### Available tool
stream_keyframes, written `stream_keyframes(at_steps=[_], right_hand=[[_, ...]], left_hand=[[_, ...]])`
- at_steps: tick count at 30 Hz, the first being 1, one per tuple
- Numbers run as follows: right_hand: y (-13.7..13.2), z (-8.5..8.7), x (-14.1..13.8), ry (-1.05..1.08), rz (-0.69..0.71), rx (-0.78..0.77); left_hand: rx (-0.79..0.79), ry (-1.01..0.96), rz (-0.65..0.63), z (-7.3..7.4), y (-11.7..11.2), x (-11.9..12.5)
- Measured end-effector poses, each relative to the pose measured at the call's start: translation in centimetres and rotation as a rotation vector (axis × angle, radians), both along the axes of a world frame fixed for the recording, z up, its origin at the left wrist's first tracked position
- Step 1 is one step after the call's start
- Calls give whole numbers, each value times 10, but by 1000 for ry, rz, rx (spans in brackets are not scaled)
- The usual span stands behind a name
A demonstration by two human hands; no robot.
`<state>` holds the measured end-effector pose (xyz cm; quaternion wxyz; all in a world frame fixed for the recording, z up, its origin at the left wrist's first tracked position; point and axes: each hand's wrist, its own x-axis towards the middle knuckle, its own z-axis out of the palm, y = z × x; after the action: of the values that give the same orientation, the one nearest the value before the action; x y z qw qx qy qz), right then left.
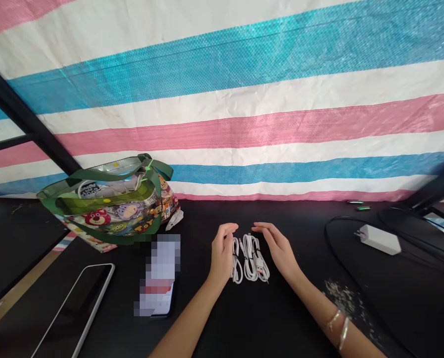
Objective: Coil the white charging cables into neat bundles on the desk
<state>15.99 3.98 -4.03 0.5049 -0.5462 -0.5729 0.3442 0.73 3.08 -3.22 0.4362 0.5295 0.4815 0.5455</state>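
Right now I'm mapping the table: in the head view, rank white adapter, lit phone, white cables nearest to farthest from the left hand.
1. White cables, just right of the left hand
2. Lit phone, left of that hand
3. White adapter, far right

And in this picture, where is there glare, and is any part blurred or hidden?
Head view: soft sheen on the sheet, strongest toward the upper right; head view: pixel blocks hide most of the lit phone; head view: the right-edge frame looks smeary, while the cables look fairly sharp.
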Motion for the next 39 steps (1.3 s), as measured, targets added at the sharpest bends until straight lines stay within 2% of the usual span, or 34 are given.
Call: stream_keyframes(at_steps=[16, 19, 22, 23, 25, 27, 28, 30, 33, 35, 39], right_hand=[[0, 2, 0, -33, 42, 14], [0, 1, 1, -29, 37, 15], [2, -1, 2, -8, 39, 11], [3, -2, 2, 0, 41, 6], [4, -4, 2, 11, 55, -2], [4, -5, 2, 21, 65, 1], [4, -5, 2, 25, 67, 2], [4, -5, 3, 28, 66, -1], [3, -3, 4, 20, 78, -7], [2, -1, 6, 7, 121, -4], [1, 4, 9, -93, 239, 9]], left_hand=[[29, 41, 34, -6, 3, -2], [121, 89, 121, -2, 1, -4], [353, 203, 151, 13, -12, -1], [457, 229, 98, 19, -19, 4], [608, 271, -103, 26, -37, 19], [745, 370, -412, 25, -56, 40], [847, 441, -508, 22, -64, 51], [999, 635, -555, 11, -75, 73], [1022, 848, -595, 0, -79, 93], [992, 940, -642, 1, -76, 97], [983, 1040, -717, 14, -70, 92]])
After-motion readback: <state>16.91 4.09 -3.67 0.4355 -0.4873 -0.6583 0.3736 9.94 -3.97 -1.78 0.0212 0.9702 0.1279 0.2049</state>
